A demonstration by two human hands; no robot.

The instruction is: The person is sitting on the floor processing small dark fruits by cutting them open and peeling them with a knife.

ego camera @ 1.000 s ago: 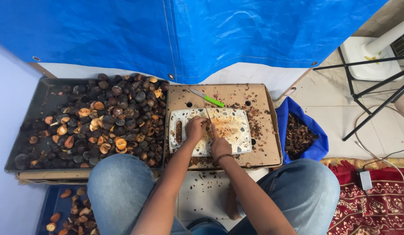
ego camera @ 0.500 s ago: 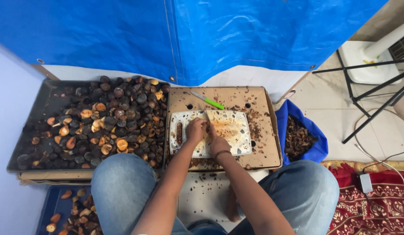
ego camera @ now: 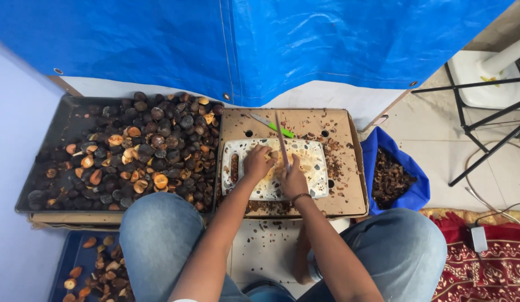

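- Left hand (ego camera: 258,163) curled on the white cutting board (ego camera: 313,184), centre of frame, fingers pinched round a small piece; item itself too hidden to tell.
- Right hand (ego camera: 293,180) just beside it, lower right, fist closed round a long knife (ego camera: 280,138), blade angled toward the upper frame.
- Board set in a cardboard tray (ego camera: 349,196), scraps scattered about.
- Green-handled knife (ego camera: 273,126) lying above the hands.
- Heaped dark nuts (ego camera: 142,151) filling the left tray.
- Blue bag (ego camera: 417,187) of shell bits at right.
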